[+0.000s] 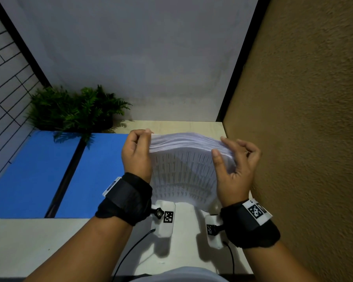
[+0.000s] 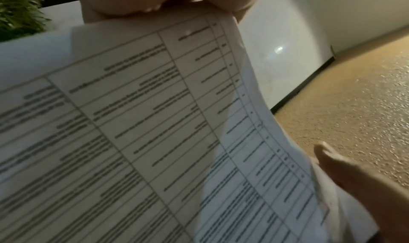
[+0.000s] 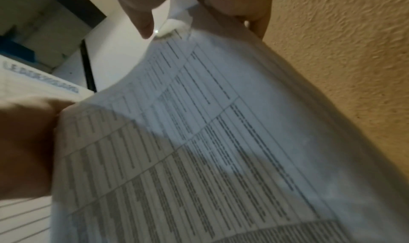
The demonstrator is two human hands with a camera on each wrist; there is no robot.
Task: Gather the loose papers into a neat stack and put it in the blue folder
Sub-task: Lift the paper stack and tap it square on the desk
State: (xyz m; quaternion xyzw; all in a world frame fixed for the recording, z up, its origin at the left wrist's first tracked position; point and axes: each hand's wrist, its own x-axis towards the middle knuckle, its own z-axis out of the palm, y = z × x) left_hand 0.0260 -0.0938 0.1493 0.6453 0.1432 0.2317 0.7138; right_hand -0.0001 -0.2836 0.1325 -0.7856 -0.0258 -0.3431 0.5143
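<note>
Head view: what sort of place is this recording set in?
Probably a small desk nook or office cubicle: a pale desk hemmed in by a grey panel and a tan wall, with an open blue folder, printed papers and a potted fern.

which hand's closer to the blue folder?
Left. The left hand grips the stack's left edge, beside the folder; the right hand holds the far edge by the wall.

Facing a plain grey-white wall [image 1: 130, 53] behind a pale wooden desk [image 1: 29, 241]. Running up the right side, a rough tan textured wall [image 1: 304, 98]. Showing white tiling with dark lines [image 1: 2, 78] at far left. Sitting in the back left corner, a green fern-like plant [image 1: 75, 108]. Dim lighting, casting soft shadows.
</note>
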